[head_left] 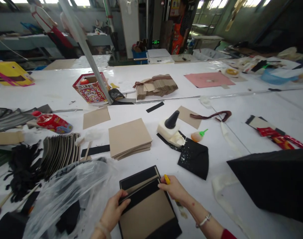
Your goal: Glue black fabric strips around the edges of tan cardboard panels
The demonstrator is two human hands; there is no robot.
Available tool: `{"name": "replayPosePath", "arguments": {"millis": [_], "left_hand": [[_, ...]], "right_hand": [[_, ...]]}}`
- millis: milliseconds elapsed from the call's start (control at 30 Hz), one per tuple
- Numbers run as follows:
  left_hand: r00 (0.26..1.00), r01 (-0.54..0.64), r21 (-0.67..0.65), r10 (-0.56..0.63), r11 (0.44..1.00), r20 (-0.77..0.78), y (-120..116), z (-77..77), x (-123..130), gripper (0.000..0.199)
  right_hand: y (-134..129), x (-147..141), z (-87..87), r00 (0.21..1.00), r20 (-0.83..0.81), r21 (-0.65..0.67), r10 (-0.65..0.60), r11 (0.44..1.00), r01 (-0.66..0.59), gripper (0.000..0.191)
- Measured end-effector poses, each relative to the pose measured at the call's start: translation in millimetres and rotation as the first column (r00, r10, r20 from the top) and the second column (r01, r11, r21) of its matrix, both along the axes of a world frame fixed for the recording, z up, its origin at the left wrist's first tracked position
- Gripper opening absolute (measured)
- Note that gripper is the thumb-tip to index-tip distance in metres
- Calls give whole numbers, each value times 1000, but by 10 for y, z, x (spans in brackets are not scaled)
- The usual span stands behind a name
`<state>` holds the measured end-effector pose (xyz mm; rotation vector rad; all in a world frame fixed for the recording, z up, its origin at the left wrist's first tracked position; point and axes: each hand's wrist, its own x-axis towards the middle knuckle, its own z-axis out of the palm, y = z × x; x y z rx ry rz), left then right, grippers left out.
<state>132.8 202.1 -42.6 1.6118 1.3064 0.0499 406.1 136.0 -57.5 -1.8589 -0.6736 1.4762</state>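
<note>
My left hand (pixel 114 205) pinches the left end of a brown cardboard panel (pixel 148 212) with black covering folded over its edges. At the panel's upper right corner, the fingers of my right hand (pixel 175 188) are closed on the same edge. A yellow-handled tool (pixel 167 179) is tucked in that right hand; its lower end shows below the hand, its kind unclear. Beneath the panel lies another black-bordered board (pixel 139 176), partly covered. Just beyond is a stack of bare cardboard sheets (pixel 130 137). To its right, a white bottle with a black cone nozzle (pixel 167 127) lies on glue-spotted black fabric (pixel 195 157).
Clear plastic sheeting (pixel 74 186) and a row of curved strips (pixel 59 151) crowd the left, beside a red bottle (pixel 53 122). A metal post (pixel 85 49) rises near a patterned box (pixel 91 91). Black material (pixel 273 179) covers the right. People stand at the back left.
</note>
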Motion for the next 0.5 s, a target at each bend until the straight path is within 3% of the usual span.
{"name": "replayPosePath", "arguments": {"millis": [167, 267, 500], "left_hand": [[999, 29, 32, -28, 999, -41, 74, -90, 24, 16], [992, 61, 112, -47, 992, -120, 216, -90, 118, 13], [940, 208, 270, -116, 940, -321, 502, -168, 354, 28]], "right_hand": [[-113, -19, -218, 995, 94, -31, 16, 999, -13, 10], [-40, -18, -344, 978, 207, -7, 15, 1000, -14, 8], [291, 29, -333, 881, 465, -40, 94, 996, -85, 8]]}}
